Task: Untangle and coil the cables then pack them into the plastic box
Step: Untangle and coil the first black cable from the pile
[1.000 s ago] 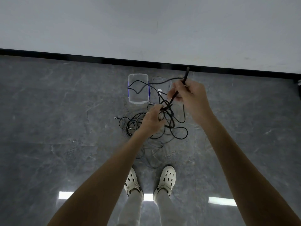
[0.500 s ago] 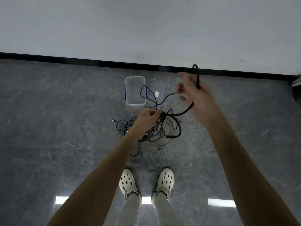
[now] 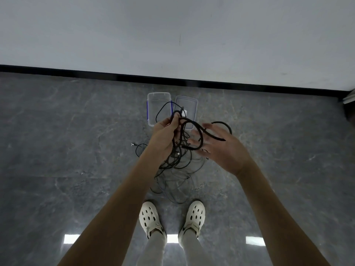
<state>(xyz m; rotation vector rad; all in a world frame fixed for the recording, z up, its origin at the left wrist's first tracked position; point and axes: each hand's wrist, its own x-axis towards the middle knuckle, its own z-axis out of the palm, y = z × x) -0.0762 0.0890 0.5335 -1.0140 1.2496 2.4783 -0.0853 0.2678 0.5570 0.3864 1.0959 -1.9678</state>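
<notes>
Standing on glossy grey floor (image 3: 76,150) by white wall (image 3: 115,35), left hand (image 3: 163,135) grips cables (image 3: 173,160), right hand (image 3: 222,148) splayed open.

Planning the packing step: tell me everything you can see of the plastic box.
The plastic box is clear and rectangular, with rounded corners and blue clips on its long sides. It stands open and looks empty on the grey floor, with its lid flat beside it on the right. A cable loop held up by the left hand crosses it in view.

We take this for a bare indoor room, perhaps an office: glossy grey stone floor (image 3: 57,131) below the black skirting (image 3: 76,73), plain white wall (image 3: 115,35) above it.
</notes>
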